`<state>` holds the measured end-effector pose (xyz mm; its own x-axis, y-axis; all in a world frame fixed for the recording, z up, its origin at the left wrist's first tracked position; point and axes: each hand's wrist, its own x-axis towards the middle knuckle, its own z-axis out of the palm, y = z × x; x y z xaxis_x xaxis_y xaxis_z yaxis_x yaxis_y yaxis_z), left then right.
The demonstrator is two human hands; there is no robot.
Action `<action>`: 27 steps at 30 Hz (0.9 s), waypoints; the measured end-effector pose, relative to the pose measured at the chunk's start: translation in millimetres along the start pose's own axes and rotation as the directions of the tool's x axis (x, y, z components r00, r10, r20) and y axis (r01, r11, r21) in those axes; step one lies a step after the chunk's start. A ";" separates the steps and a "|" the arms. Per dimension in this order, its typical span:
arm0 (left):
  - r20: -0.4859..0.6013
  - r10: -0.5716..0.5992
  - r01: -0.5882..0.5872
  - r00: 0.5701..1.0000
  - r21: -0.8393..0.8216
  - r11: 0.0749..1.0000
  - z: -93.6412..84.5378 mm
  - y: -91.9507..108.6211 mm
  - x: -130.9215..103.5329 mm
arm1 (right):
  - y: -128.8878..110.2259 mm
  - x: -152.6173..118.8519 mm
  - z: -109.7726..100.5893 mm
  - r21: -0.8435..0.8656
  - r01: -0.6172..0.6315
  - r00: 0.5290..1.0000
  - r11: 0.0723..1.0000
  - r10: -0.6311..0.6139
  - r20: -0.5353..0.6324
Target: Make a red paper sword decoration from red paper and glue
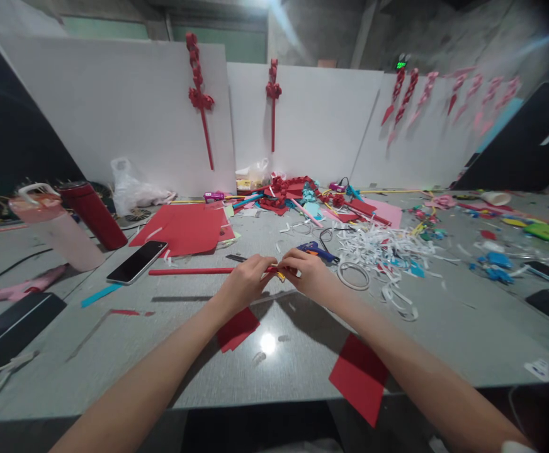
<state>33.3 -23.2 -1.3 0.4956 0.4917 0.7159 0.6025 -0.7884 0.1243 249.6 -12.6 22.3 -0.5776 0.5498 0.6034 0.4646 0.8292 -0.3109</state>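
A thin red rolled-paper stick lies level above the table, pointing left. My left hand is closed around it near its right end. At that same end my right hand pinches with bent fingers, the fingertips of both hands nearly touching. A small yellow bit shows beneath the fingertips, too small to name. Just beyond my right hand rests a blue glue gun. Small red paper pieces lie below my left forearm, and a red paper square overhangs the table's front edge beside my right forearm.
Left stand a phone, a pink bottle and a red flask. Red sheets lie behind. White paper strips and a tape ring spread to the right. Red paper ornaments hang on white boards.
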 end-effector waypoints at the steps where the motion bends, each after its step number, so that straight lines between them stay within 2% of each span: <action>1: 0.003 -0.002 0.002 1.000 -0.002 1.000 0.1 -0.1 -0.2 | 0.0 -0.2 0.3 0.001 -0.007 1.000 1.000 0.007 0.002; 16: 0.056 -0.038 0.041 0.998 -0.038 0.998 2.3 -5.7 -2.1 | 0.4 -2.2 6.9 -0.011 -0.014 1.000 1.000 0.014 0.010; 23: 0.071 -0.089 0.096 0.993 -0.101 0.990 1.7 -11.1 -2.3 | 7.2 -5.1 -3.1 -0.118 0.090 0.996 0.989 -0.092 -0.009; 27: 0.167 -0.064 0.076 0.984 -0.066 0.995 -1.6 -12.0 -3.3 | 9.6 -6.4 -7.5 -0.206 0.194 0.979 0.959 -0.175 0.103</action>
<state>23.4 -15.9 -4.0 0.5533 0.5960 0.5820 0.5960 -0.7713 0.2232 262.8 -8.9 20.9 -0.7162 0.4033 0.5696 0.4723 0.8809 -0.0298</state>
